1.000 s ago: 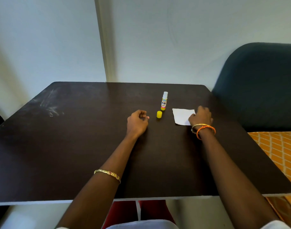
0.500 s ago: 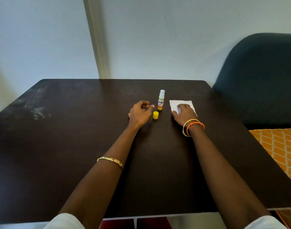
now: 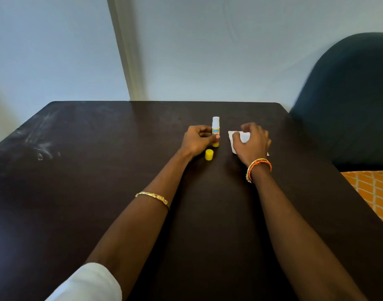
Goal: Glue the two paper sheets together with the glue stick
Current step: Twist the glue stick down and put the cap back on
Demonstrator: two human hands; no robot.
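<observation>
Plainly, largest first:
Bench (image 3: 99,192): dark brown top, pale scuffs at its left side.
Right hand (image 3: 252,142): fingers curled loosely over the paper, blurred; whether they pinch it I cannot tell.
Left hand (image 3: 197,140): fingers closed around the glue stick's lower body.
Paper (image 3: 240,137): white, flat on the bench, far centre-right, partly hidden.
Glue stick (image 3: 215,128): upright, uncapped, white top, yellow base, printed label.
Cap (image 3: 209,154): yellow, standing just beside the stick, nearer the person.
</observation>
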